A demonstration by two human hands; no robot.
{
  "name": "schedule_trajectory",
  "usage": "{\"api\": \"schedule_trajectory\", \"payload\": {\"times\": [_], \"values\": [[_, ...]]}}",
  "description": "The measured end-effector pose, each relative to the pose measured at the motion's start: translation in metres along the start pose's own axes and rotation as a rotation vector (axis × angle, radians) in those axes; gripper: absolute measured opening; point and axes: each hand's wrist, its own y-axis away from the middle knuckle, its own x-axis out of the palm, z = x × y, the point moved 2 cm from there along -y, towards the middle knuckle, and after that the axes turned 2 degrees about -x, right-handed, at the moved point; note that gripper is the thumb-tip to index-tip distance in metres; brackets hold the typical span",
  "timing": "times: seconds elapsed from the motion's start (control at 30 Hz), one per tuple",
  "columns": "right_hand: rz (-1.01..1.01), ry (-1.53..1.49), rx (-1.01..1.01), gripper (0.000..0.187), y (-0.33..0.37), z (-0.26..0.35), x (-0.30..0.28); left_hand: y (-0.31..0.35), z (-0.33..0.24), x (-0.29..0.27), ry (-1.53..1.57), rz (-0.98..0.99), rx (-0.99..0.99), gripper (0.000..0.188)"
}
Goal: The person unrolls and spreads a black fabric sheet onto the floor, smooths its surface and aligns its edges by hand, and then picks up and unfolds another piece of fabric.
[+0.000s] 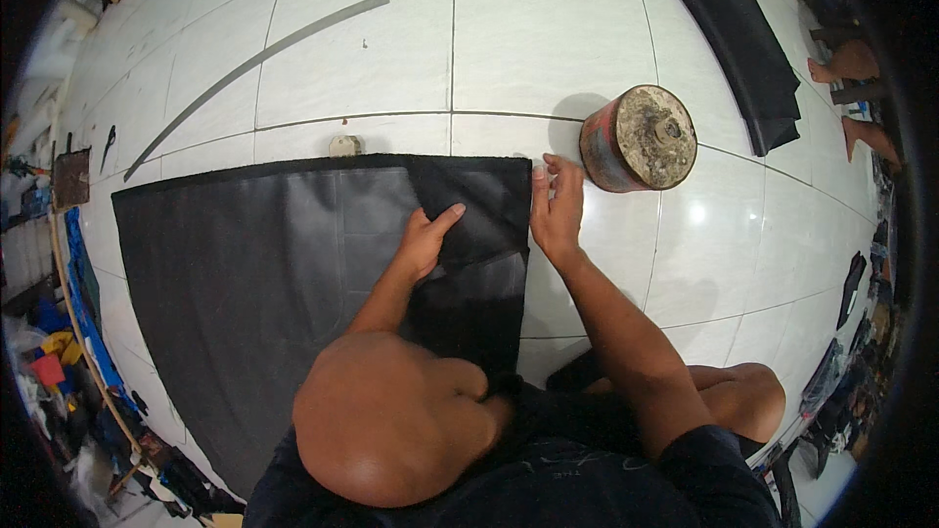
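A large black sheet [254, 274], which looks like synthetic leather, lies on the floor in front of me with its far right part folded over. My left hand [423, 244] is at the fold, its thumb stretched over the flap [479, 205] and its other fingers hidden beneath the material; it grips the sheet there. Beside the sheet's right edge, near the far corner, is my right hand [558, 200]. Its fingers are loosely bent and apart, the thumb along the edge, and nothing shows in them.
A round, crusted tin can [641, 137] stands just right of my right hand. Beyond the sheet lie a small pale block [344, 146] and a long grey strip [264, 56]. A folded black roll [729, 39] is at far right; clutter [59, 362] lines the left side. Another person's feet [846, 61] show at right.
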Motion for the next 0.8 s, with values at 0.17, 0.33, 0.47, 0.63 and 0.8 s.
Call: {"api": "schedule_trajectory", "payload": {"times": [0.17, 0.33, 0.47, 0.63, 0.8], "values": [[0.634, 0.049, -0.43, 0.035, 0.012, 0.011, 0.008, -0.002, 0.002, -0.004, 0.003, 0.0, 0.015, 0.028], [0.616, 0.085, -0.298, 0.026, 0.014, 0.008, 0.013, 0.001, -0.003, 0.002, 0.008, 0.0, -0.026, 0.028], [0.54, -0.053, 0.001, 0.02, 0.01, -0.004, 0.015, 0.001, -0.001, 0.002, 0.052, -0.04, -0.001, 0.029], [0.086, 0.091, -0.245, 0.03, 0.004, 0.007, 0.0, 0.001, -0.002, 0.004, 0.026, -0.024, -0.006, 0.029], [0.629, 0.084, -0.366, 0.034, 0.022, 0.008, 0.011, -0.001, 0.003, -0.003, 0.026, -0.019, -0.015, 0.031]]}}
